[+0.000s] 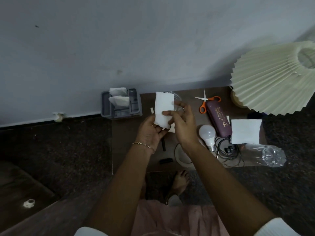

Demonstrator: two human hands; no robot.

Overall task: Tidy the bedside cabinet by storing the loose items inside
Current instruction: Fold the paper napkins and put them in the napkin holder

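Observation:
Both hands hold a white paper tissue (163, 106) upright above the brown bedside cabinet top (129, 133). My left hand (150, 132) grips its lower edge from below. My right hand (182, 122) pinches its right side with thumb and fingers. Loose on the cabinet top lie orange-handled scissors (207, 102), a maroon glasses case (219, 119), a white light bulb (208, 135), tangled black earphones (227, 150), a second white tissue (245, 131), a clear plastic bottle (265, 155) on its side, a white dish (182, 156) and two small black items (165, 160).
A grey plastic organiser (121, 103) holding white tissues stands on the floor left of the cabinet, against the wall. A pleated cream lampshade (276, 77) overhangs the cabinet's back right. Dark carpet surrounds it, and my bare foot (180, 182) is at its front edge.

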